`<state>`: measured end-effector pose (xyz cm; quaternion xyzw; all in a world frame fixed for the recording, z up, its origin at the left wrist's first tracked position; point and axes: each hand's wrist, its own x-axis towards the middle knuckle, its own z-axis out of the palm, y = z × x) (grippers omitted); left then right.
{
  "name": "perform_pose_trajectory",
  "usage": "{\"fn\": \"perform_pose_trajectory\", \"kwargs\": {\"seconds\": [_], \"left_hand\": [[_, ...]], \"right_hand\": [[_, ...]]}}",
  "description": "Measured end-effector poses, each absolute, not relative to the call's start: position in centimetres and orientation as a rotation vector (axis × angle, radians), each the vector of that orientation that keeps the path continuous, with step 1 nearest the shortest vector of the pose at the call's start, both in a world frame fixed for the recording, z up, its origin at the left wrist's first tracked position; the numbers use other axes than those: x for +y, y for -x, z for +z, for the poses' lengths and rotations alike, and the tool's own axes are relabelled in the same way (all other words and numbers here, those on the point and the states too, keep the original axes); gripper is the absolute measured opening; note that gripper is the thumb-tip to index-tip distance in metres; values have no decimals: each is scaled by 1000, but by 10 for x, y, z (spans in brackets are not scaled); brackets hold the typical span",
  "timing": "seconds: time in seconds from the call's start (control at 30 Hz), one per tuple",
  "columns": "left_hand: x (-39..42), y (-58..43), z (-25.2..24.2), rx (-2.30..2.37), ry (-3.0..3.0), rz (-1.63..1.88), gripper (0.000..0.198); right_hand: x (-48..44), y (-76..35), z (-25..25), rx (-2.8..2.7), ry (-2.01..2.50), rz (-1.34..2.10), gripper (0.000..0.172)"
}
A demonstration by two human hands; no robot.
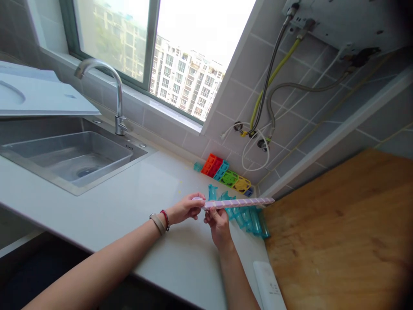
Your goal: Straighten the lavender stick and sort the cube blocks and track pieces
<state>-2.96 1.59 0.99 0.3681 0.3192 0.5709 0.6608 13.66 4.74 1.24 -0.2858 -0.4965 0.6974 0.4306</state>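
Observation:
Above the worktop I hold a long, narrow lilac-pink strip with pale slanting bands (pixel 240 203), its far end pointing right. My left hand (pixel 187 207) is closed in a pinch at the strip's near end, where a small whitish bit shows between thumb and finger. My right hand (pixel 220 224) grips the strip from below, thumb up, close to that same end. What kind of thing the strip is, I cannot make out. Behind and under it lie several clear teal plastic pieces (pixel 255 221), partly hidden by the strip and my right hand.
Coloured plastic blocks (pixel 229 176) line the wall. A steel sink (pixel 75 161) with a tap (pixel 119 99) is on the left, a white panel (pixel 41 92) across its back. A wooden board (pixel 335 232) leans at right, beside a white packet (pixel 269 284). Hoses (pixel 272 82) hang above.

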Motion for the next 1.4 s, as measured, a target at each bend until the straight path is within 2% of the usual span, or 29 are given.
{"fn": "perform_pose_trajectory", "kwargs": {"seconds": [0.3,0.77,1.03,1.2,1.27,1.4], "left_hand": [[16,28,9,761,-892,1313,38],[20,20,9,1091,-1105,1444,53],[21,22,6,1138,-1261,1472,55],[18,22,5,1149,-1391,1572,66],[18,21,4,1221,-1449,1542,62],[18,20,3,1364,-1510,1572,40]], "right_hand": [[47,-137,10,-1237,692,1691,35],[56,-132,-1,-1265,815,1462,40],[57,-131,-3,-1243,844,1434,36],[60,-132,-3,-1202,847,1423,37],[61,-133,-4,-1182,857,1398,38],[62,-133,-5,-1158,857,1419,39]]}}
